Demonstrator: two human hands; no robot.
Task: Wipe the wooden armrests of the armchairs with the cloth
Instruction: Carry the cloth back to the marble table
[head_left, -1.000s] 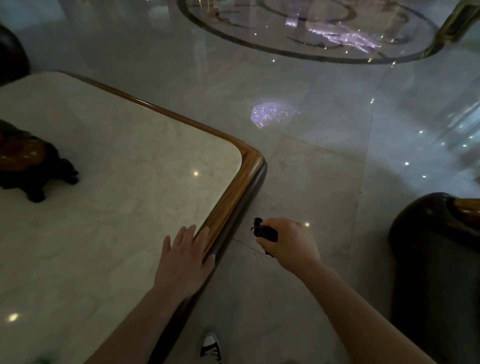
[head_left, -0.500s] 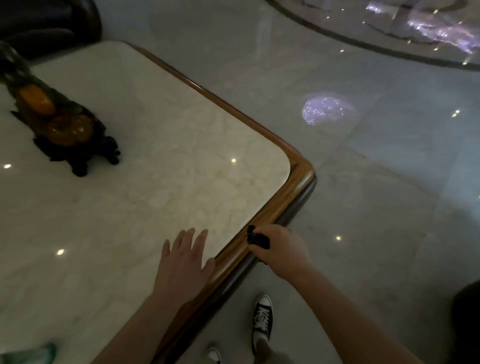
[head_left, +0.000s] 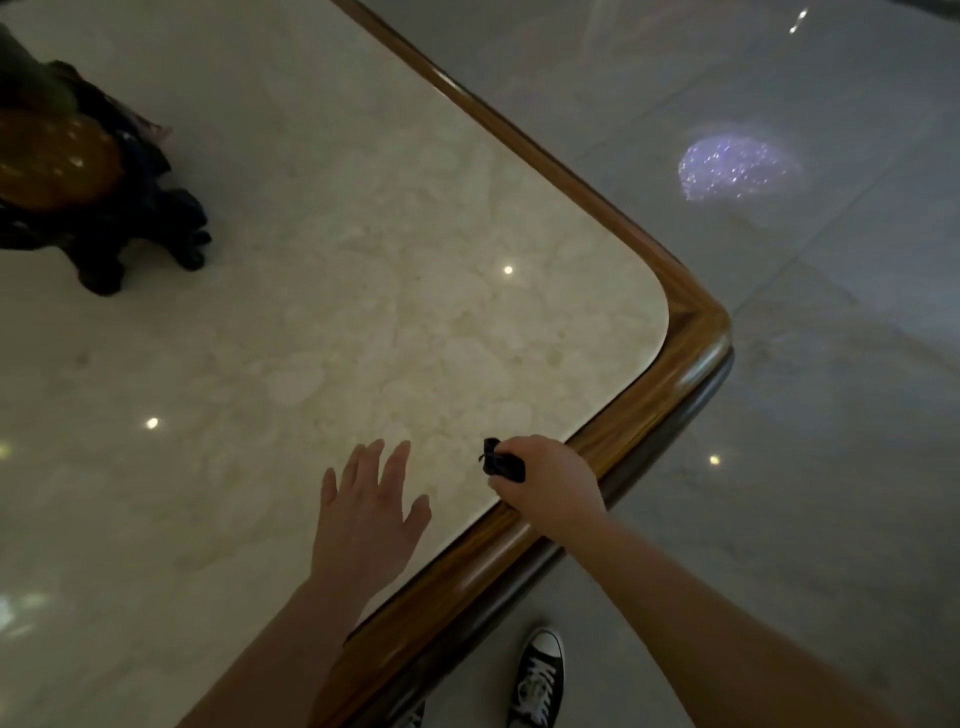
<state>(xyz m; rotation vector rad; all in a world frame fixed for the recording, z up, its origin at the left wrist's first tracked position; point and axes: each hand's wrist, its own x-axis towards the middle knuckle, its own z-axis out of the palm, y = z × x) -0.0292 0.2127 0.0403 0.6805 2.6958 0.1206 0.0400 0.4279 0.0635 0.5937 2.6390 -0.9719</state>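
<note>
My right hand is closed around a small dark cloth, of which only a bunched end sticks out past my fingers. The fist rests at the wooden rim of a marble-topped table, just inside its near edge. My left hand is flat over the marble top with fingers spread, holding nothing, a little left of the right hand. No armchair or armrest is in view.
A dark carved stand carrying an amber ornament sits at the table's far left. Glossy tiled floor with light reflections lies to the right. My black-and-white sneaker shows below the table's edge.
The view has swung left and down over the table, and the dark armchair at the right has left the frame. My right hand has come from beside the table onto its rim; the left slid inward.
</note>
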